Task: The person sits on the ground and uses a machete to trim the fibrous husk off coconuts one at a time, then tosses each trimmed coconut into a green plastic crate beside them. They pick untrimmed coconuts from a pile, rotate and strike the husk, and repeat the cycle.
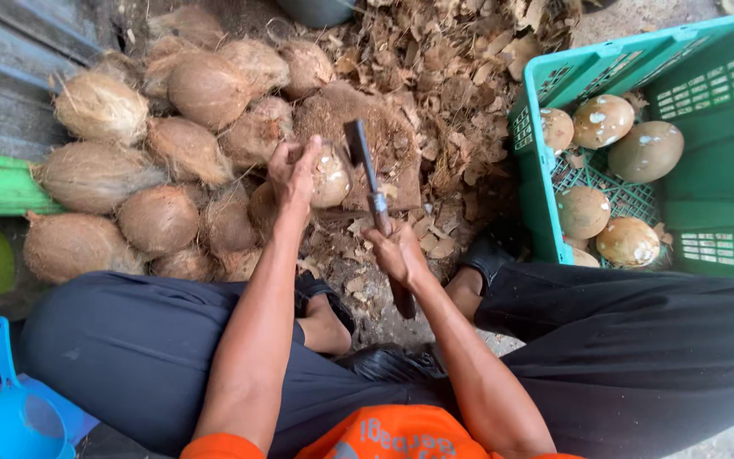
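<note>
Head view: left hand (293,172) grips a coconut (330,177) on the block (388,136); right hand (398,252) clasps a cleaver (367,174)

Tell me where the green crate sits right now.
In the head view, the green crate sits at the right, beside the person's right knee, holding peeled coconuts.

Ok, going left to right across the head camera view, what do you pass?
Blue scoop → pile of husked brown coconuts → left hand holding a coconut → knife in the right hand → green crate of peeled coconuts.

Head camera looks steeply down, close above the lap.
</note>
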Tool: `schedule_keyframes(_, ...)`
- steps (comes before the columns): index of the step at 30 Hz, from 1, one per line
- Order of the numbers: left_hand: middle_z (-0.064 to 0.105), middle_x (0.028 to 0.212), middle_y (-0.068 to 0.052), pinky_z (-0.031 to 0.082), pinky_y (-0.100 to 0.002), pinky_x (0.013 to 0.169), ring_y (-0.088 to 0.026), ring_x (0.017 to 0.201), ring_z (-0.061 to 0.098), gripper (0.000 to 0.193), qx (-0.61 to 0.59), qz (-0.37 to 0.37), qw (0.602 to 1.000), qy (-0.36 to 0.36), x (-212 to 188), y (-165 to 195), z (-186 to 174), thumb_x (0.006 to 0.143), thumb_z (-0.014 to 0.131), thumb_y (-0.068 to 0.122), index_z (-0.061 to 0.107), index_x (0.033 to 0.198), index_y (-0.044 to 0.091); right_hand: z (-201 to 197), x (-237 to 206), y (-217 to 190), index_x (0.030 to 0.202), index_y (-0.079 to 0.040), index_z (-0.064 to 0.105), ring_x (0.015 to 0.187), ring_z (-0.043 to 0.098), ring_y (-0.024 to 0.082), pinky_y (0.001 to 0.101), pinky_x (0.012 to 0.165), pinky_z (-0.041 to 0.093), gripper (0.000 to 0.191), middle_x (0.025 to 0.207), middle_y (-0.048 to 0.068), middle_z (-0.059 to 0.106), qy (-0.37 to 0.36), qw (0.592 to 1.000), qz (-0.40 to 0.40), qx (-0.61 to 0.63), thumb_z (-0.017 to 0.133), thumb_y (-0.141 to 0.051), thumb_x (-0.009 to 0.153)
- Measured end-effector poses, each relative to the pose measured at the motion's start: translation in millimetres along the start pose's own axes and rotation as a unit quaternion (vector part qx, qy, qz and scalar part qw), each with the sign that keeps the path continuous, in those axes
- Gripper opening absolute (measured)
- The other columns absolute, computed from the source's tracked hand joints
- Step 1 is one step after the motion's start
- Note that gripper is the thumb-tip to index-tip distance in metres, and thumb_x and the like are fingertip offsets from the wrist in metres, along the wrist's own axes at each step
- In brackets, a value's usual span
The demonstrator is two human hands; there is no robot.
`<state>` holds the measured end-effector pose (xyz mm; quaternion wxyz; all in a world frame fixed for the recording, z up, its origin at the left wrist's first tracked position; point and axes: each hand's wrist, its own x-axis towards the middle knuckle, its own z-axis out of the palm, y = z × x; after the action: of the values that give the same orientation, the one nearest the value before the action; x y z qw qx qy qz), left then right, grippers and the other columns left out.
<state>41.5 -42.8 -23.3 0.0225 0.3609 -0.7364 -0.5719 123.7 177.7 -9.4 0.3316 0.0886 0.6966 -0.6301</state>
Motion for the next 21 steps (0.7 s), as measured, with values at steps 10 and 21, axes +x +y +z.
schedule_keyframes(10, 0.074, 0.098, -0.005, 0.05, -0.044, 0.09, -0.019, 0.095, 0.068, 0.043, 0.084, 0.185, 0.979, 0.033, -13, 5, 34, 0.099, 0.058, 0.055, 0.073, 0.093, 0.016, -22, -4, -25, 0.08, -0.007, 0.056, 0.045, 0.048, 0.01, 0.0297, 0.038, 0.04, 0.036, 0.059, -0.001, 0.054, 0.069, 0.992, -0.099, -0.04, 0.068, -0.035, 0.1)
schedule_keyframes(21, 0.071, 0.09, -0.002, 0.054, -0.037, 0.069, -0.016, 0.079, 0.067, 0.035, 0.118, 0.233, 0.956, 0.134, -22, 3, 52, 0.1, 0.046, 0.039, 0.072, 0.092, 0.017, -24, -21, -45, 0.076, -0.005, 0.061, 0.05, 0.053, 0.011, 0.0342, 0.047, 0.046, 0.037, 0.06, 0.002, 0.059, 0.109, 0.979, -0.104, -0.14, 0.067, -0.035, 0.098)
